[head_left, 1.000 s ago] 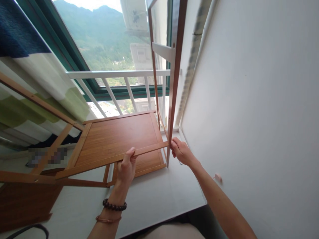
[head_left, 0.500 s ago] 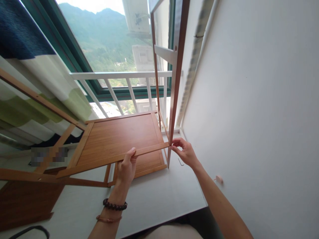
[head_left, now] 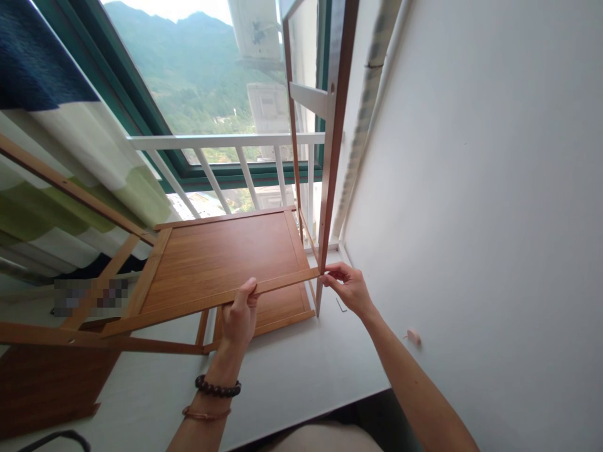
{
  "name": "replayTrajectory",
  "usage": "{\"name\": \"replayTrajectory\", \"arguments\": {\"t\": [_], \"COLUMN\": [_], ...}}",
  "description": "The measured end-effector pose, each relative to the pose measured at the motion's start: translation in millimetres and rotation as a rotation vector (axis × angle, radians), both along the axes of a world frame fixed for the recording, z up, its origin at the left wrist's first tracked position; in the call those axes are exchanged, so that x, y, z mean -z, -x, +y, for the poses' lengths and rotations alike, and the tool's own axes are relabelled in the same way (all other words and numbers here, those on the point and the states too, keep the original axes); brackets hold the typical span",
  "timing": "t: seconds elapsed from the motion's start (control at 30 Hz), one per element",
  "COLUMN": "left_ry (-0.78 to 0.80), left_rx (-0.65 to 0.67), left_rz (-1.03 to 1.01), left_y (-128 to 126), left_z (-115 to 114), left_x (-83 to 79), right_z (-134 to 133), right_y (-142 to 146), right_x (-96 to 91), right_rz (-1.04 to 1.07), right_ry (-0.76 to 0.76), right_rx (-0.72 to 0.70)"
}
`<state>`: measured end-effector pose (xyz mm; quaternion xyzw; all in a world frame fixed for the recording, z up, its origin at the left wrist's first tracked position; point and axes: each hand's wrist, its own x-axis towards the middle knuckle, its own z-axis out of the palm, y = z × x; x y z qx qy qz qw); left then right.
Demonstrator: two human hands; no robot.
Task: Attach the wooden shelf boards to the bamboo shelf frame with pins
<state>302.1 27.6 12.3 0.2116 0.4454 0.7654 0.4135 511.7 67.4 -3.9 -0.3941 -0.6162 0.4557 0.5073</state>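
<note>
A brown wooden shelf board (head_left: 221, 257) lies level inside a wooden rack frame. My left hand (head_left: 240, 314) grips the board's front rail from below, thumb on top. My right hand (head_left: 346, 285) pinches at the joint where that rail meets the upright post (head_left: 332, 144); what its fingertips hold is too small to make out. A second board (head_left: 277, 311) sits lower in the frame, partly hidden by my left hand. A small hex key (head_left: 341, 306) lies on the white surface (head_left: 301, 370) just under my right hand.
A white wall (head_left: 471, 188) closes in the right side. Behind the rack are a white railing (head_left: 221, 141) and a green-framed window. A striped curtain (head_left: 70, 157) hangs at left. Another brown panel (head_left: 42, 383) lies at lower left. A small pink object (head_left: 413, 337) lies by the wall.
My right hand has shifted from gripping low at the post's foot to pinching at the rail joint, fingers now spread. The left hand has stayed on the rail.
</note>
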Motion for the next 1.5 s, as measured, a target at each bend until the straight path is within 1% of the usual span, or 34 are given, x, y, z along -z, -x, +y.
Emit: {"name": "replayTrajectory", "arguments": {"t": [0.1,0.23,0.3,0.4,0.53,0.63,0.67,0.7,0.73,0.77,0.8,0.83,0.9,0.97,1.03,1.1,1.23,1.37,1.43,1.5], "left_ry": [0.022,-0.005,-0.022,-0.019,0.001,0.012,0.013,0.011,0.006,-0.001,-0.005,-0.006,-0.004,-0.001,0.0,0.001,0.003,0.005,0.007,0.003], "left_rx": [-0.018,-0.013,0.014,0.1,0.21,0.213,0.209,0.206,0.202,0.196,0.188,0.177,0.156,0.146,0.151,0.163,0.154,0.142,0.148,0.15], "left_rz": [-0.007,-0.007,-0.025,-0.068,-0.125,-0.132,-0.13,-0.128,-0.126,-0.122,-0.115,-0.106,-0.088,-0.08,-0.081,-0.086,-0.092,-0.076,-0.072,-0.071], "left_y": [-1.9,-6.6,-9.1,-12.1,-15.5,-18.2,-19.1,-19.9,-20.6,-21.3,-21.8,-22.2,-22.4,-21.9,-21.1,-20.7,-21.5,-21.6,-20.6,-19.4], "left_z": [-0.6,-1.1,-1.2,-1.1,-1.1,-1.4,-1.5,-1.5,-1.5,-1.4,-1.2,-0.9,-0.3,0.1,-0.1,-0.5,-1.3,-1.2,-1.0,-0.9], "left_x": [2.2,4.3,3.8,1.8,-0.4,-1.2,-1.3,-1.3,-1.3,-1.2,-1.2,-1.2,-1.3,-1.4,-1.5,-1.5,-1.5,-1.9,-2.3,-2.7], "right_z": [-4.2,-13.7,-17.3,-19.8,-18.9,-11.4,-7.1,-2.1,3.1,7.9,11.9,14.7,15.5,11.4,5.9,1.8,-1.7,-2.3,0.6,5.2], "right_y": [4.8,15.2,19.4,23.4,22.9,13.8,8.7,2.9,-3.2,-9.3,-14.9,-19.8,-26.1,-27.5,-25.5,-22.1,-17.6,-16.1,-15.6,-15.9], "right_x": [1.1,5.3,7.5,9.2,7.4,12.8,19.0,28.3,40.5,55.4,72.3,90.3,125.0,152.5,169.7,177.8,180.0,173.5,161.6,139.0], "right_rz": [0.067,0.172,0.158,0.128,0.141,0.166,0.163,0.146,0.108,-0.002,-0.189,-0.436,-0.592,-0.705,-0.802,-0.878,-0.961,-0.934,-0.87,-0.773], "right_ry": [0.044,0.065,0.05,0.038,0.057,0.096,0.11,0.12,0.129,0.163,0.217,0.283,0.334,0.356,0.375,0.385,0.381,0.36,0.354,0.339], "right_rx": [0.016,0.152,0.214,0.253,0.237,0.125,0.087,0.086,0.144,0.196,0.25,0.276,0.282,0.285,0.291,0.3,0.293,0.289,0.275,0.247]}}
